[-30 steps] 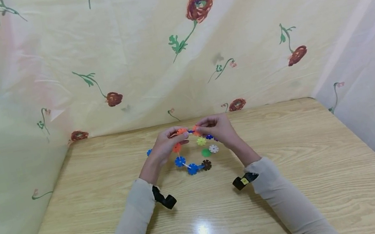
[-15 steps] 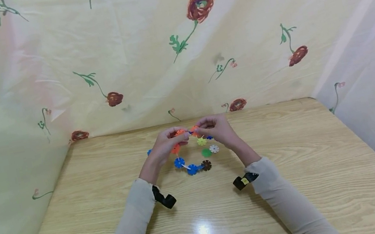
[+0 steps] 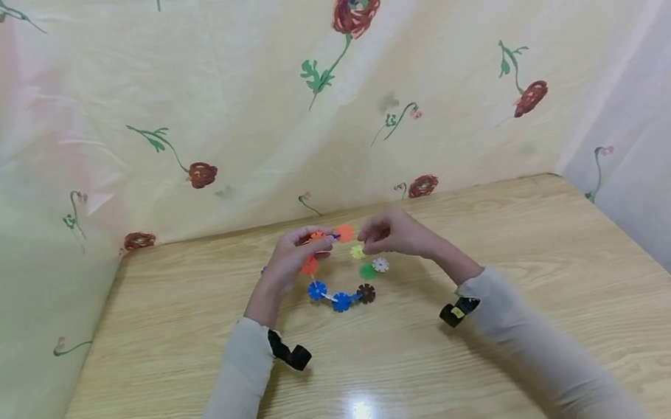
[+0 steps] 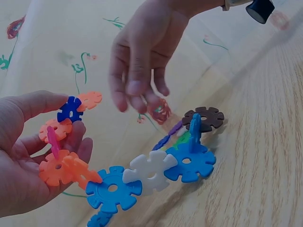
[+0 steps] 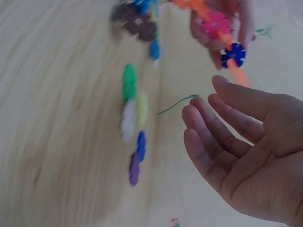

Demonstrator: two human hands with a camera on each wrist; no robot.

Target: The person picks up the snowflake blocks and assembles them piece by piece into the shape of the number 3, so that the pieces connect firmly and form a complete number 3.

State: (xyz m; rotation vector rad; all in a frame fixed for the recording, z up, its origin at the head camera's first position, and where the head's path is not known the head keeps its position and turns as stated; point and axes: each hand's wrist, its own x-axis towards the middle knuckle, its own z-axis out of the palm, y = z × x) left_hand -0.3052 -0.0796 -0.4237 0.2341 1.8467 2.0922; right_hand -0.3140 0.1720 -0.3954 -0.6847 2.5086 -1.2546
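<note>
Low in the head view, two black wrist cameras hang over the wooden table. At centre, the disc chain curves up to the left hand, which pinches its dark blue disc and covers nearby links. Right of centre, the right hand, loosely bent and grasping nothing, screens the purple disc beyond the white disc. Flowered cloth fills the top.

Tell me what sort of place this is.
Probably an indoor play or craft spot: a wood-grain table, flower-printed sheeting behind it, and colourful notched discs, some linked together.
</note>
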